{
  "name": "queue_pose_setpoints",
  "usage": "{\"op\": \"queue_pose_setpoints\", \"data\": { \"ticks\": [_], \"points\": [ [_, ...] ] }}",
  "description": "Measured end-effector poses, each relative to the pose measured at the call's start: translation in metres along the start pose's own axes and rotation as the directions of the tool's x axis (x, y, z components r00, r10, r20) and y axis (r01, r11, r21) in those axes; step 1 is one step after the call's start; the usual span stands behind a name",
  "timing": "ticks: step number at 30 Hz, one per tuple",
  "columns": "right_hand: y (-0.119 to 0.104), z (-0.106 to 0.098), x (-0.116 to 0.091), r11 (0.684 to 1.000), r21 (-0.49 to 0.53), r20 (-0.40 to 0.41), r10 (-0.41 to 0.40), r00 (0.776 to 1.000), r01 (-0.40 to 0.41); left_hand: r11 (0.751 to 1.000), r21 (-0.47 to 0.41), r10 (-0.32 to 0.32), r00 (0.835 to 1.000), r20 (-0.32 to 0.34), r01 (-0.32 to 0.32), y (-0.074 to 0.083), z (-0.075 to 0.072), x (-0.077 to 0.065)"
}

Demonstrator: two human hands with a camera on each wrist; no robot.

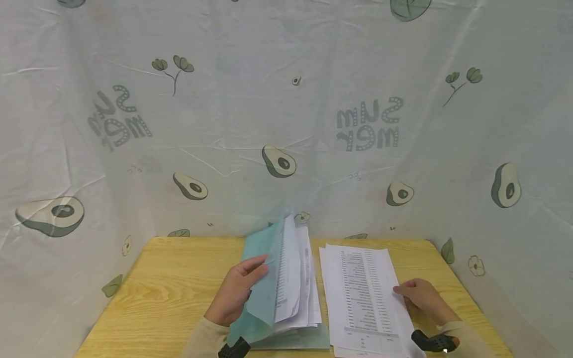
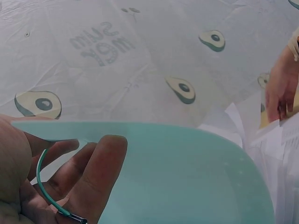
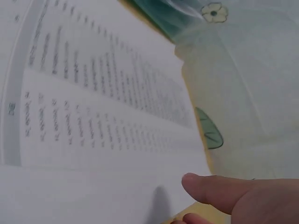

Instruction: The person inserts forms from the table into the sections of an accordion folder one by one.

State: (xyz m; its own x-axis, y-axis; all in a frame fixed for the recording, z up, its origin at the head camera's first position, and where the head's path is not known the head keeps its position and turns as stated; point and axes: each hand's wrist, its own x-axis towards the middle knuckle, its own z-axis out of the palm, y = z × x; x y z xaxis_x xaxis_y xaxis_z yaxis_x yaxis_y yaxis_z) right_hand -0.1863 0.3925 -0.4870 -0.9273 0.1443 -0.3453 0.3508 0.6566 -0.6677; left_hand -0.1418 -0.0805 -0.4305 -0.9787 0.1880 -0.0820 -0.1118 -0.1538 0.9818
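Note:
My left hand [image 1: 236, 288] grips the raised cover of a teal translucent folder [image 1: 260, 298], thumb on one side and fingers on the other. The folder stands partly open, with several printed sheets [image 1: 306, 283] fanned inside it. In the left wrist view the curved corner of the cover [image 2: 201, 172] fills the lower middle, beside the fingers. To the right of the folder lies a small stack of printed paper sheets [image 1: 371, 298] with columns of text. My right hand [image 1: 423, 298] pinches the stack's right edge, thumb [image 3: 205, 184] at the top and other fingers lower, partly hidden.
A wooden table [image 1: 179, 278] carries the folder and papers. Behind it and along both sides hangs a pale curtain [image 1: 250, 109] printed with avocados and leaves. Dark wrist devices [image 1: 434, 341] sit over the beige sleeves [image 1: 467, 340].

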Motion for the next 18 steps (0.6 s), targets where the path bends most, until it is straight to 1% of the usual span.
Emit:
{"op": "queue_pose_setpoints", "data": {
  "ticks": [1,5,9,14,18],
  "points": [
    [0.002,0.001,0.001,1.000,-0.002,-0.006,0.012,1.000,-0.012,1.000,0.000,-0.002,1.000,0.000,0.002,0.000,0.000,0.000],
    [0.008,0.006,0.003,1.000,-0.023,-0.030,0.013,0.999,-0.013,1.000,-0.004,-0.010,1.000,0.003,0.010,-0.001,0.000,0.002],
    [0.008,0.010,0.005,0.999,-0.049,-0.050,0.016,0.999,-0.018,1.000,-0.004,-0.011,1.000,0.002,0.011,-0.001,0.001,0.002],
    [0.005,0.012,0.006,0.998,-0.035,-0.057,0.047,0.997,-0.049,1.000,-0.006,-0.021,1.000,0.002,0.021,-0.002,0.001,0.003],
    [0.005,0.011,0.004,0.998,-0.039,-0.054,0.055,0.997,-0.057,1.000,-0.016,-0.019,1.000,0.010,0.019,-0.003,0.002,0.004]
  ]
}}
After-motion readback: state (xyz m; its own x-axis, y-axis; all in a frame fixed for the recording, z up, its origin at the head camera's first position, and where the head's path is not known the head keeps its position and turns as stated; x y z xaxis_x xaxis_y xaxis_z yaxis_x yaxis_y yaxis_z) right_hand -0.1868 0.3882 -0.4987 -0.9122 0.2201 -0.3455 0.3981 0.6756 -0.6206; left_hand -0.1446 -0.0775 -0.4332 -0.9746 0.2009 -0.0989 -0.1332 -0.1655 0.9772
